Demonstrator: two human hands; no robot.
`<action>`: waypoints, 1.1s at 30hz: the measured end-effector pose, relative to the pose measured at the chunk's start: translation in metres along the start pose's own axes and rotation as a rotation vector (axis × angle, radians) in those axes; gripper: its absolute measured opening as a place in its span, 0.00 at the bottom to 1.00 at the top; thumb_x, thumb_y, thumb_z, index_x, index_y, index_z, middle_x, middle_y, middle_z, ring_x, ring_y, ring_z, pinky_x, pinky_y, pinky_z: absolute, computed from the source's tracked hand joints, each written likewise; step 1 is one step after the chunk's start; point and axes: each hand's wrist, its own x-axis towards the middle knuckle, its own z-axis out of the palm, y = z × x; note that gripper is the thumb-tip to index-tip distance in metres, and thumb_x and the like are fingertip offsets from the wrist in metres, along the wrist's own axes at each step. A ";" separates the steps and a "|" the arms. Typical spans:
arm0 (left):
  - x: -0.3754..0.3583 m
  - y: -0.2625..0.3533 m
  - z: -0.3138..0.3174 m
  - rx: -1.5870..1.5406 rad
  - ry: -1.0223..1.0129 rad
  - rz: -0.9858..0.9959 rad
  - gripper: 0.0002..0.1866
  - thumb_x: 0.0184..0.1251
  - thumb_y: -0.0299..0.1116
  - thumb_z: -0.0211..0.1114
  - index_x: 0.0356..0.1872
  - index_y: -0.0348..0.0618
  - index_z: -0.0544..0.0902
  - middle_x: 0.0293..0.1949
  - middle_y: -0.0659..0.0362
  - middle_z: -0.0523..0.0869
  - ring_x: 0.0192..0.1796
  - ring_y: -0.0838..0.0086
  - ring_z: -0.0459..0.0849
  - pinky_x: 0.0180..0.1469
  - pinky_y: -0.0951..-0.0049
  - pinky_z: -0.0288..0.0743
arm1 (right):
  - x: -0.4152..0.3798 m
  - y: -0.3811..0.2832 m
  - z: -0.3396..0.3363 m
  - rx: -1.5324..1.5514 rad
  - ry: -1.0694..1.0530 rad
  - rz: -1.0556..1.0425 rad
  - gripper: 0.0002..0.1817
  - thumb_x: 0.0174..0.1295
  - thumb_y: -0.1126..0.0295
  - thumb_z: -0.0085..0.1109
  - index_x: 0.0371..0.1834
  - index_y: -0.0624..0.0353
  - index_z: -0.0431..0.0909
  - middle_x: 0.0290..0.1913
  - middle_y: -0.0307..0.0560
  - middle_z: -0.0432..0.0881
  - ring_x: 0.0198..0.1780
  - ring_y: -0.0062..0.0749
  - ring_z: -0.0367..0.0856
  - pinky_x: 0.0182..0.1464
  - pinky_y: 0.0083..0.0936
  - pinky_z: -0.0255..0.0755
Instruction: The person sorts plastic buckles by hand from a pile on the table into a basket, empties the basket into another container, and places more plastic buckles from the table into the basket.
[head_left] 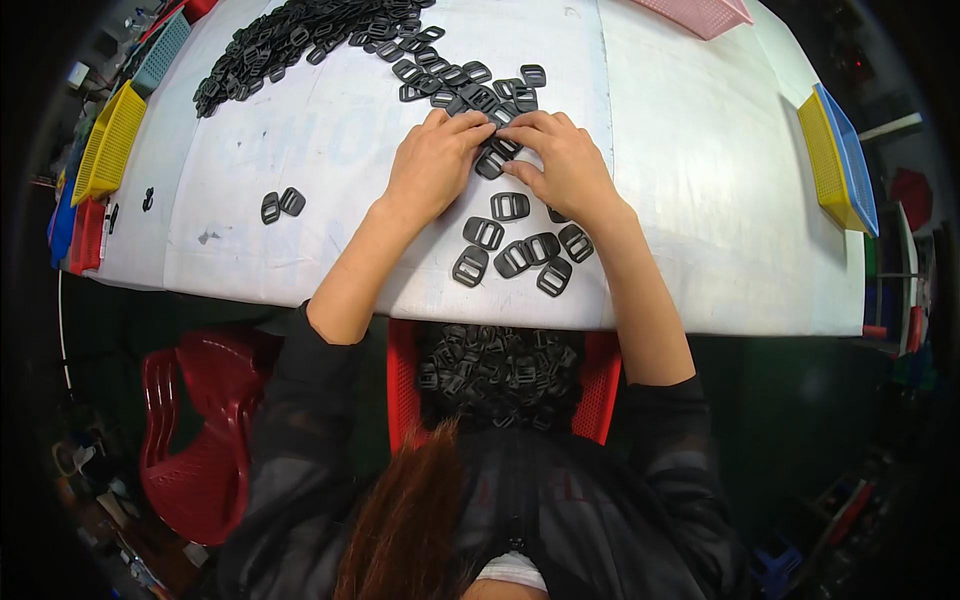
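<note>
Black plastic buckles lie on the white table, with a large pile (290, 40) at the back left and a trail of them running toward my hands. My left hand (437, 160) has its fingers curled against buckles at the near end of the trail. Facing it, my right hand (560, 160) touches the same cluster, its thumb beside a buckle (490, 163). The fingertips of both hands nearly meet, and what lies between them is partly hidden. Closer to the table's front edge are several loose buckles (510, 206), one partly hidden under my right wrist.
Two buckles (283, 205) lie to the left. A red basket (600, 390) full of black buckles stands below the table's front edge (760, 330). Yellow baskets (108, 145) and a blue-yellow pair (838, 160) line the sides. A pink basket (700, 12) is at the back; a red chair (205, 440) stands lower left.
</note>
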 end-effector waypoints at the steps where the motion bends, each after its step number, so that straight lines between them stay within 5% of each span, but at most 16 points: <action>1: 0.000 -0.002 0.001 -0.013 -0.019 -0.002 0.16 0.61 0.28 0.65 0.52 0.45 0.85 0.53 0.61 0.85 0.47 0.63 0.80 0.52 0.67 0.76 | 0.001 0.001 0.002 -0.034 -0.005 0.001 0.12 0.57 0.65 0.67 0.44 0.50 0.87 0.45 0.35 0.84 0.51 0.34 0.78 0.51 0.35 0.69; 6: -0.009 -0.005 0.006 -0.097 0.123 -0.037 0.16 0.60 0.30 0.68 0.51 0.45 0.84 0.52 0.59 0.84 0.49 0.62 0.79 0.52 0.66 0.77 | 0.003 0.001 0.004 -0.092 -0.018 0.051 0.12 0.58 0.64 0.66 0.45 0.49 0.87 0.43 0.37 0.86 0.48 0.35 0.80 0.54 0.36 0.69; 9: -0.009 -0.005 0.002 -0.128 0.214 -0.055 0.17 0.59 0.31 0.69 0.51 0.46 0.83 0.49 0.59 0.85 0.50 0.62 0.79 0.52 0.66 0.77 | 0.003 -0.004 -0.017 0.331 -0.057 0.516 0.10 0.61 0.64 0.64 0.44 0.49 0.87 0.42 0.38 0.87 0.45 0.35 0.81 0.52 0.37 0.70; 16: -0.003 -0.011 0.007 -0.003 0.138 0.007 0.13 0.62 0.31 0.68 0.48 0.46 0.86 0.46 0.57 0.86 0.50 0.63 0.80 0.50 0.68 0.76 | -0.010 0.023 -0.021 -0.050 0.151 0.305 0.10 0.65 0.71 0.56 0.44 0.50 0.87 0.45 0.44 0.83 0.47 0.42 0.78 0.52 0.35 0.73; 20: 0.000 -0.009 0.004 -0.244 0.242 -0.167 0.09 0.67 0.32 0.64 0.44 0.43 0.88 0.34 0.55 0.88 0.37 0.68 0.83 0.42 0.73 0.76 | -0.020 0.022 -0.023 -0.085 0.031 0.295 0.20 0.58 0.81 0.51 0.46 0.47 0.87 0.50 0.43 0.81 0.52 0.41 0.76 0.55 0.34 0.72; 23: -0.010 0.002 -0.011 -0.472 0.034 -0.457 0.10 0.68 0.31 0.63 0.45 0.42 0.87 0.34 0.54 0.88 0.35 0.70 0.83 0.41 0.73 0.76 | -0.031 0.016 -0.030 -0.076 -0.033 0.245 0.26 0.53 0.85 0.47 0.47 0.44 0.87 0.55 0.42 0.79 0.57 0.40 0.74 0.58 0.36 0.70; 27: -0.024 -0.007 -0.014 -0.064 0.159 -0.199 0.12 0.65 0.30 0.64 0.48 0.44 0.87 0.45 0.57 0.87 0.37 0.72 0.81 0.42 0.74 0.76 | -0.048 0.005 -0.041 -0.028 0.014 0.208 0.27 0.54 0.85 0.45 0.48 0.45 0.86 0.59 0.44 0.77 0.62 0.42 0.71 0.63 0.37 0.66; 30: -0.031 -0.005 -0.027 -0.125 0.123 -0.249 0.12 0.65 0.29 0.64 0.48 0.46 0.87 0.48 0.60 0.87 0.38 0.74 0.80 0.42 0.75 0.75 | -0.067 0.000 -0.048 -0.103 -0.031 0.185 0.30 0.51 0.88 0.44 0.50 0.45 0.86 0.61 0.46 0.76 0.65 0.43 0.69 0.69 0.36 0.63; 33: -0.037 -0.004 -0.032 -0.154 0.127 -0.274 0.12 0.65 0.29 0.63 0.48 0.47 0.87 0.48 0.60 0.87 0.37 0.75 0.79 0.42 0.75 0.75 | -0.080 -0.017 -0.050 -0.091 0.041 0.160 0.28 0.50 0.88 0.50 0.46 0.43 0.87 0.59 0.45 0.77 0.64 0.44 0.70 0.63 0.40 0.64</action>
